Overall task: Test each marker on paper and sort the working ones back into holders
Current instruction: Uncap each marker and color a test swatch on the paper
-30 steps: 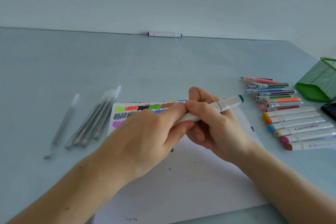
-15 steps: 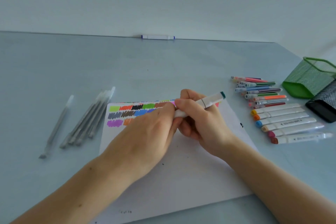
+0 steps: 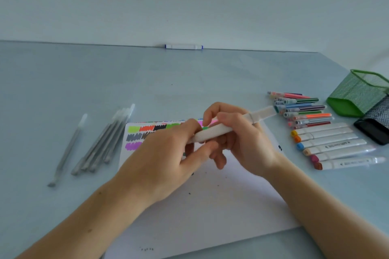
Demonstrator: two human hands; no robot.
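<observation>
A white marker [image 3: 219, 131] with a dark green end cap lies across both hands above the white paper [image 3: 210, 212]. My right hand [image 3: 242, 139] grips its barrel in curled fingers. My left hand [image 3: 168, 153] pinches its near end between thumb and fingers; that end is hidden. Colour swatches [image 3: 147, 132] fill the paper's top left. A green mesh holder [image 3: 357, 94] and a black mesh holder [image 3: 374, 126] lie tipped on their sides at the right.
Several thin coloured markers [image 3: 303, 109] and several thick white markers [image 3: 330, 145] lie in rows right of the paper. Several grey pens [image 3: 103, 143] and a single grey pen [image 3: 69, 149] lie left. A blue-capped white marker [image 3: 183, 46] rests against the far wall.
Both hands stay together on the white marker. More of its barrel shows between the hands than half a second ago. The camera view has shifted slightly.
</observation>
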